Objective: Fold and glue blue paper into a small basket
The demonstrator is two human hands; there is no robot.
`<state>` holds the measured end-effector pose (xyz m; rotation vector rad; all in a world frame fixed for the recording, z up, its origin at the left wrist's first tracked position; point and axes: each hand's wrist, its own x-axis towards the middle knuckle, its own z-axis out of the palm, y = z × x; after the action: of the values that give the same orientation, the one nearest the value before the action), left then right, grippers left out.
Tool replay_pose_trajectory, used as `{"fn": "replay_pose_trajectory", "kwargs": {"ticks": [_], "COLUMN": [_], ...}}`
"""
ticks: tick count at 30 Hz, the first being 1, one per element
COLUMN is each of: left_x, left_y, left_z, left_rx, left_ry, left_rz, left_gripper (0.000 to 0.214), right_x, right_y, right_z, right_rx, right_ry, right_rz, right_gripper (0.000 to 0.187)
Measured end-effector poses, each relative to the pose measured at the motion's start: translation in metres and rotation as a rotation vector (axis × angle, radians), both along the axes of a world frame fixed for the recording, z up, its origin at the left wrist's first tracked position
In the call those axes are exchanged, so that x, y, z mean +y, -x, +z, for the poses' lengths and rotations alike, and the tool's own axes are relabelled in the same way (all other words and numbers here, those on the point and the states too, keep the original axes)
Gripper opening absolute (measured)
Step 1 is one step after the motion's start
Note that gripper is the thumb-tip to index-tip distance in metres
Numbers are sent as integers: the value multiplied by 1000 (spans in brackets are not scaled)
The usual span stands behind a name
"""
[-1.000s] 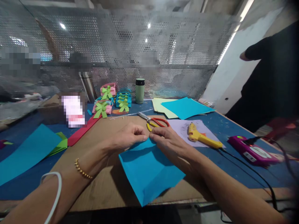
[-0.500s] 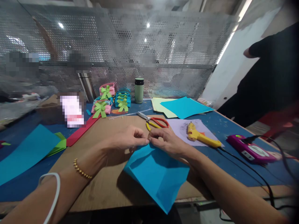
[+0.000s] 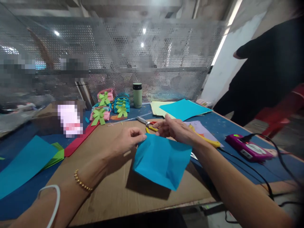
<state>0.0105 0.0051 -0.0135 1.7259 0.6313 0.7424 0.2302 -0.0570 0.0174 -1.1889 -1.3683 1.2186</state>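
A creased sheet of blue paper hangs tilted over the brown cardboard. My left hand pinches its upper left corner between thumb and fingers. Behind the sheet's upper edge is my right hand, its fingers apart and partly hidden by the paper; I see nothing held in it. Just beyond that hand lie pliers with red and yellow handles, partly covered by the fingers. A yellow glue gun rests to the right, mostly behind my right wrist.
Small paper baskets with green bows stand at the back, near a green tumbler. Blue sheets lie at the back right. A purple power strip trails cables on the right. A person in black stands beyond the table.
My right hand has let go of the paper's upper edge and opened, lifting slightly up and right. The paper's lower corner has swung up. My left hand keeps its pinch.
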Motion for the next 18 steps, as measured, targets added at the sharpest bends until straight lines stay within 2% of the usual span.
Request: {"fn": "replay_pose_trajectory", "kwargs": {"ticks": [3, 6, 8, 10, 14, 18], "left_x": [3, 7, 10, 13, 12, -1], "left_y": [-1, 0, 2, 3, 0, -6], "left_z": [1, 5, 6, 4, -2, 1], "left_rx": [-126, -211, -228, -229, -223, -180], "left_ry": [-33, -88, -92, -63, 17, 32], "left_rz": [133, 284, 367, 417, 421, 436], "left_gripper": [27, 27, 27, 29, 32, 28], "right_x": [3, 4, 5, 5, 2, 1], "right_y": [-8, -7, -5, -2, 3, 6], "right_z": [5, 4, 1, -2, -4, -9], "right_rx": [278, 382, 361, 317, 168, 19], "right_ry": [108, 62, 52, 46, -16, -47], "right_rz": [-70, -130, -123, -101, -59, -64], "right_gripper": [53, 32, 25, 27, 35, 42]}}
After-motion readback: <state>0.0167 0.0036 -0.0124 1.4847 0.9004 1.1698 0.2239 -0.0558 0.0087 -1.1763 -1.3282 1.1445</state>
